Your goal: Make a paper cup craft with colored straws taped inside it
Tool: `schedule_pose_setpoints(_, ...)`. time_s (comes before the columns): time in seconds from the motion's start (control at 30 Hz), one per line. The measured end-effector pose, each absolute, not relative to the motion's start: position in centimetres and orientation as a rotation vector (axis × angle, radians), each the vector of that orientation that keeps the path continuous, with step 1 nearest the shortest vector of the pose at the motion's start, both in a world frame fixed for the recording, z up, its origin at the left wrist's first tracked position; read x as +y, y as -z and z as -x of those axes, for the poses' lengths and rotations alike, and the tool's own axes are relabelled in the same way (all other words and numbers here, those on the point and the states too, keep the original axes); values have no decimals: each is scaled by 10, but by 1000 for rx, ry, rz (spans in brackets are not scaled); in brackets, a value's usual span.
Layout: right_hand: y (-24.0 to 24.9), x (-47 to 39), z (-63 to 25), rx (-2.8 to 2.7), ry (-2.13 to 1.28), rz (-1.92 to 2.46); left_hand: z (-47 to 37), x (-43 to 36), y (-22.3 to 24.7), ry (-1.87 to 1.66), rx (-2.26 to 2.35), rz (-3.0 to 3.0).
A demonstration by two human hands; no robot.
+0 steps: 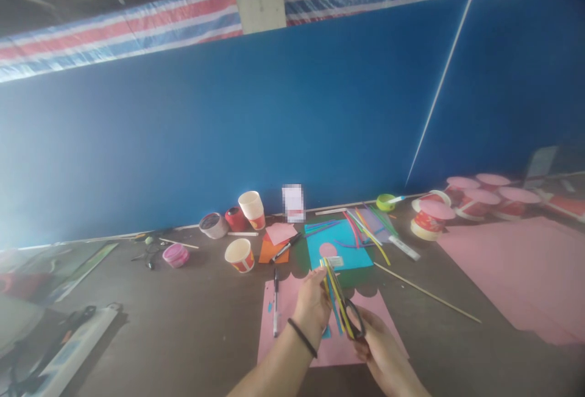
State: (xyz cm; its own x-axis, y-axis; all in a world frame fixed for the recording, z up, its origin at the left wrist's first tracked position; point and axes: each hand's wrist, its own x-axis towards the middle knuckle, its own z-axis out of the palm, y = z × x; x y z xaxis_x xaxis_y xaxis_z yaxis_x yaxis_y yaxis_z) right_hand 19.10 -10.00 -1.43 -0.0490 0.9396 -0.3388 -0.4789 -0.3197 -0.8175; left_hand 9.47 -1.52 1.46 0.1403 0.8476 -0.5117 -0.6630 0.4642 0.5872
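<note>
Our left grip (313, 299) pinches the strips (336, 298) by their far ends, above the pink sheet (338, 355); our right grip (372, 337) is curled round the scissors (362, 319). Strips: light, bendy, easily creased, we judge; best held at ends. Blades overlapped; their gape we cannot tell.

Head cam: single view, fwd & down.
Looks from above over brown tabletop (183, 318) to blue partition (205, 135) behind; L hand (314, 296) & R hand (375, 337) close, low, near ctr.
</note>
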Motion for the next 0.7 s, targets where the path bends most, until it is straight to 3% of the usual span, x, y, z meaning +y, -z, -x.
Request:
schedule_pose_setpoints(0.3,5,-102,-203,-652,-1647,1177,-85,-11,-13,-1079,904,-271)
schedule_pose_setpoints(0.57,20,-90,-325,-1362,-602,2185,-55,-12,-26,-1043,905,-285)
schedule_pose_setpoints(0.7,33,-82,-362,-1618,-374,2433,-46,-23,-29,-1052,916,-302)
